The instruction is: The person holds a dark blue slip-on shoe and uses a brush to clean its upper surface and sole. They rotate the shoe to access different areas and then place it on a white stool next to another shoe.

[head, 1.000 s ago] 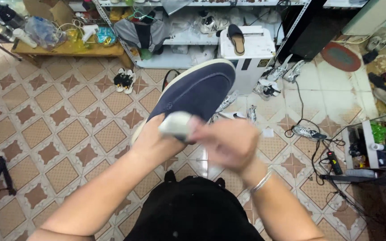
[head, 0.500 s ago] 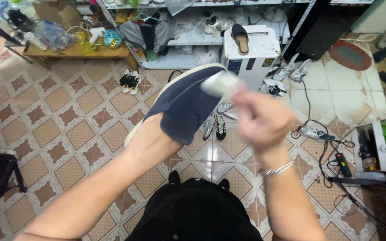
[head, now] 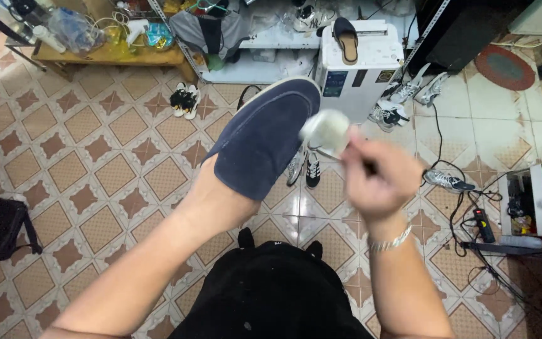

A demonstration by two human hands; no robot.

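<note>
Left hand (head: 221,194) sits inside the blue shoe (head: 265,135), holding it up; right hand (head: 377,179), closed on a blurred white brush (head: 326,129), is brushing the right edge, so next strokes need light, even pressure.

Using the navy suede shoe (head: 265,141) I hold up as my landmark: open air lies to its left, above bare patterned floor tiles (head: 95,169). To its right, my right hand (head: 377,179) with a pale brush (head: 326,129) blocks the way. Beyond its toe stands a white appliance (head: 356,69); loose sneakers (head: 305,169) lie beneath.
</note>
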